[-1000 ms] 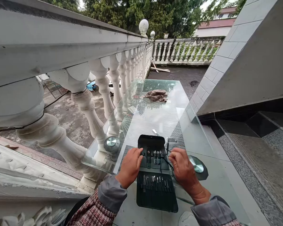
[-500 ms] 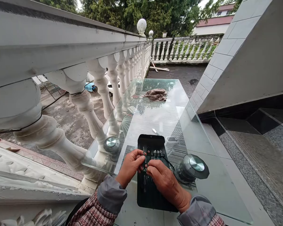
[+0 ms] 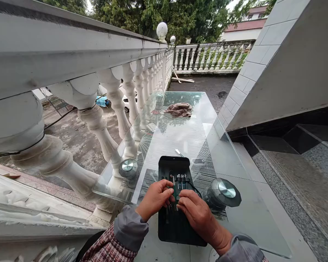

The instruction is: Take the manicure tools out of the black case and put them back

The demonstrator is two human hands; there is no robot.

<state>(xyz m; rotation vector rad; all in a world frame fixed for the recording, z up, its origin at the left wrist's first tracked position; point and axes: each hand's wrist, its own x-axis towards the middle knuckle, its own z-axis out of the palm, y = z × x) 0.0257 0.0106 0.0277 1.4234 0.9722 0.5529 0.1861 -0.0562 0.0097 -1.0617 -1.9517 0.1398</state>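
Left hand (image 3: 155, 197) clamps a slim tool (image 3: 175, 188) above the case (image 3: 171, 230); right hand (image 3: 199, 215) sits at four o'clock, grip unclear

Glass table (image 3: 186, 136) (see-through) — on it, 1 open black case (image 3: 169, 231), 1 crumpled brown cloth (image 3: 179, 110).

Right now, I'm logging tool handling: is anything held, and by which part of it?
The left hand seems to pinch a slim tool near its middle. The right hand is by its lower part; whether it also holds cannot be told.
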